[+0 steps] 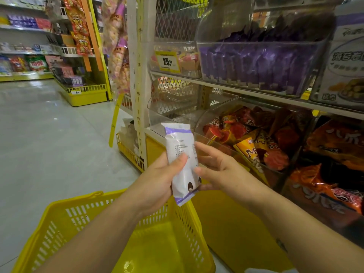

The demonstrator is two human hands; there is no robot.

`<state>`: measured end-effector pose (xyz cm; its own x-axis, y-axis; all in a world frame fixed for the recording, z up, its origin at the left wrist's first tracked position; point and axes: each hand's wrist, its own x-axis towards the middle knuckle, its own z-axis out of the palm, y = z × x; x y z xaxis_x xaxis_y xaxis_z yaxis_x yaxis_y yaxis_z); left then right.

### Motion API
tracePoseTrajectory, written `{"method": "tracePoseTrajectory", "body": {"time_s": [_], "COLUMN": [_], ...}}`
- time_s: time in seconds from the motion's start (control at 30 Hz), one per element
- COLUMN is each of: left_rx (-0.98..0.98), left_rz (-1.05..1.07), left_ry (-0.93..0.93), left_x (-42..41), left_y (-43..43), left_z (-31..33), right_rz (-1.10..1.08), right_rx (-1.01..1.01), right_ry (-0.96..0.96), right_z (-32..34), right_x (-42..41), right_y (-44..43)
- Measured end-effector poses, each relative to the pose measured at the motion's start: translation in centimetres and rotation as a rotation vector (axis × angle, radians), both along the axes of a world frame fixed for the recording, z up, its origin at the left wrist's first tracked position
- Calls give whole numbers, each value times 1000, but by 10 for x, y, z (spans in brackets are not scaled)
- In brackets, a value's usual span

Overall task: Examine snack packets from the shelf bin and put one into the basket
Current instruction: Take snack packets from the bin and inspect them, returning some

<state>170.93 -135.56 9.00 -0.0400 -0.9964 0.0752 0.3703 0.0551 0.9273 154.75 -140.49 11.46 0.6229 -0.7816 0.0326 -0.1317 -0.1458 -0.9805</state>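
Both forearms reach in from the near edge and meet over the far right corner of the yellow basket (pixel 59 223), which sits low at the near left on the pale grey floor (pixel 39 134). At centre, the left hand (pixel 157 178) grips the snack packet (pixel 181 154) from its left side, fingers wrapped behind it and the thumb pressed flat across its printed face. The right hand (pixel 214 168) comes in from the right with its fingers spread and nearly straight, index tip and thumb tip touching the packet's right edge and a lower finger under its bottom corner. The white packet has purple bands at both ends and stands almost upright, its top leaning slightly left, above the basket rim and not inside it. Just behind it on the lower shelf is a clear bin (pixel 171 115), and to the right another bin holds red and orange packets (pixel 246 138). On the shelf above, a clear bin of purple packets (pixel 256 62) sits right of a yellow price tag (pixel 168 62). Far left across the aisle run stocked shelves (pixel 25 46).
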Motion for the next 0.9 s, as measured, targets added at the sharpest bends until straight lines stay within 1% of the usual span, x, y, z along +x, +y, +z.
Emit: {"method": "tracePoseTrajectory", "body": {"time_s": [0.1,0.13,0.27,0.33,0.5,0.67,0.77,0.9], "left_rx": [-74,-98,-102,-79,24,74,110,141], "left_rz": [-25,-15,134,160,28,-12,33,167], "left_ry": [-17,-27,-92,-108,9,83,175,246], "left_x": [3,4,11,16,18,20,20,24], "left_y": [-2,-2,-8,-10,-5,-5,-8,-14], "left_z": [2,4,7,4,-4,-8,-8,-3], "right_rz": [-16,-21,-65,-42,78,136,178,188], "right_rx": [55,46,-172,-222,-183,-75,-10,-33], "right_ry": [-15,-25,-27,-28,-81,-119,-131,-90], "right_z": [-3,-3,1,6,11,7,8,6], "right_x": [-1,-1,-4,-6,-3,1,0,-3], "right_y": [-5,-5,-4,-2,2,3,3,0]}}
